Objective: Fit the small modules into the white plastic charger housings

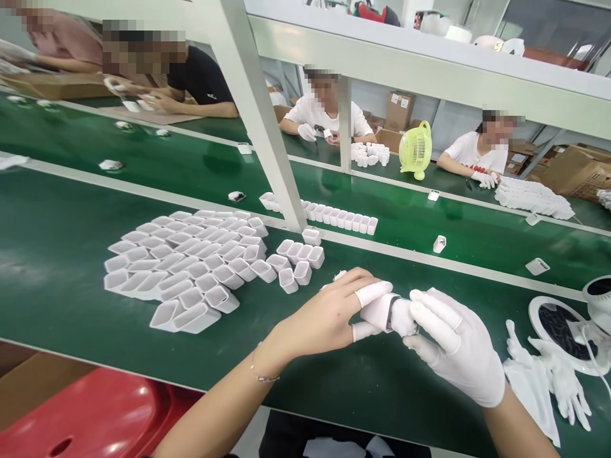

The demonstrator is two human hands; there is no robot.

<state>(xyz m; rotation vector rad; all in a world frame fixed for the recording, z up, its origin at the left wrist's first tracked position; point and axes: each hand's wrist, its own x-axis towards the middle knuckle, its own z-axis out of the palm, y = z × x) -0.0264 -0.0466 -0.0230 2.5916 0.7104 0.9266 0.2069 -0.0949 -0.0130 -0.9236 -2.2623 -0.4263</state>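
Note:
My left hand [329,312], with white finger covers on some fingertips, is closed around a white plastic housing [377,312]. Wearing a white glove, my right hand [453,343] pinches a small whitish piece [403,318] at the housing's right end. A dark edge shows where the two meet; whether they are joined I cannot tell. To the left, many open white plastic cups [191,254] stand packed together on the green bench [71,254]. A smaller group of the same cups [300,254] stands nearer my left hand.
A green conveyor belt [396,219] carries a row of white cups [338,217] and scattered small parts. A metal post [267,108] rises from the bench. White gloves [539,375] and a round-based device [558,331] lie right. Across the belt, several people work near a lime-green fan [415,149].

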